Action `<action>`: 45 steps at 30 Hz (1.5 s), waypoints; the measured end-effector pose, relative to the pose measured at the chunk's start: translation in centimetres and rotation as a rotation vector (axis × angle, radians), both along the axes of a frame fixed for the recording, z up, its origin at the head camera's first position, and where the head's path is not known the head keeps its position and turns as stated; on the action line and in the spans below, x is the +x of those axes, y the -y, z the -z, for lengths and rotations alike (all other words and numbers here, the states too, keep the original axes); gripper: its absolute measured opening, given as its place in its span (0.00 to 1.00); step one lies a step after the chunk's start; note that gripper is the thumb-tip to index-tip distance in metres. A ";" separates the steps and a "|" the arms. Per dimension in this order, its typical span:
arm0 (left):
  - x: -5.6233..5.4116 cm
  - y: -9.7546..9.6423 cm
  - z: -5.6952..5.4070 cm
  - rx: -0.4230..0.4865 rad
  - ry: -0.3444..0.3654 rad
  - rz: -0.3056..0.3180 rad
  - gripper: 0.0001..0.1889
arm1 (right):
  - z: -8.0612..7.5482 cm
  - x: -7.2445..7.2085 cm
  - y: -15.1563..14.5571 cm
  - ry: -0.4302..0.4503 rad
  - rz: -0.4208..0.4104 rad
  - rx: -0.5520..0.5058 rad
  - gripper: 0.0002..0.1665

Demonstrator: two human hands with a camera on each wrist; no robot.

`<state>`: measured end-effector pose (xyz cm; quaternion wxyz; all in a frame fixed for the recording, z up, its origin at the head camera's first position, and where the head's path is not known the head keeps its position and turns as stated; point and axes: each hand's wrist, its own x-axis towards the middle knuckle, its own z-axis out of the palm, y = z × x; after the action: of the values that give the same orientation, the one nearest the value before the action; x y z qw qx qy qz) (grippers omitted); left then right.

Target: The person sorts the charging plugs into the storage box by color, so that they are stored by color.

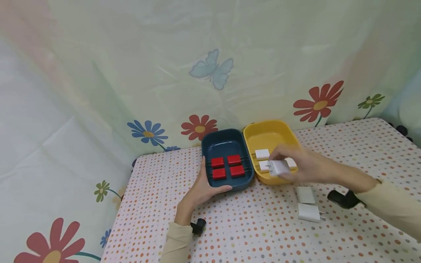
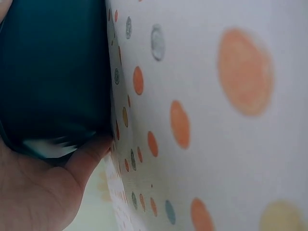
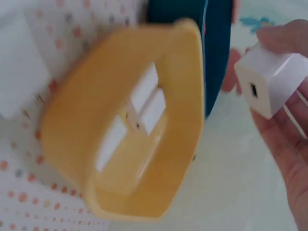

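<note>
My right hand (image 1: 297, 164) pinches a white charger (image 1: 279, 167) over the near part of the yellow tray (image 1: 269, 128); in the right wrist view the held charger (image 3: 272, 79) shows a small dark port. Three white chargers lie in that tray, one of them a white charger (image 1: 262, 154) at the left. My left hand (image 1: 200, 188) grips the near left corner of the dark blue tray (image 1: 225, 138), thumb along its front and fingers up its side. Several red chargers lie inside, among them a red charger (image 1: 219, 174) at the near left.
Two more white chargers, the farther charger (image 1: 306, 194) and the nearer charger (image 1: 309, 212), lie on the dotted tablecloth (image 1: 256, 226) under my right forearm. The trays stand side by side near the back edge. Behind them hangs a flowered backdrop (image 1: 158, 91).
</note>
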<state>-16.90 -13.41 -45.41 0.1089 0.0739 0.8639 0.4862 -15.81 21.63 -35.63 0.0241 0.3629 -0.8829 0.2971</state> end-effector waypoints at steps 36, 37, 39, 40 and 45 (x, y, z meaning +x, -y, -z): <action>-0.1 0.0 -0.3 -0.002 0.023 0.004 0.72 | 6.5 -15.4 4.2 0.156 0.146 0.252 0.20; 0.0 0.0 -0.3 -0.001 0.022 0.004 0.72 | 6.6 -15.3 4.3 0.157 0.149 0.253 0.20; -0.1 0.0 -0.3 0.004 0.019 0.004 0.72 | 6.8 -15.3 4.4 0.142 0.146 0.252 0.20; -0.1 0.0 -0.3 0.004 0.022 0.001 0.72 | 6.8 -15.3 4.4 0.142 0.150 0.248 0.20; -0.1 0.0 -0.3 0.011 0.025 -0.001 0.72 | 6.8 -15.4 4.5 0.162 0.175 0.231 0.21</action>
<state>-17.02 -13.41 -45.16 0.1192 0.0678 0.8598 0.4919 -31.18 17.14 -42.44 -0.0632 0.2599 -0.9384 0.2187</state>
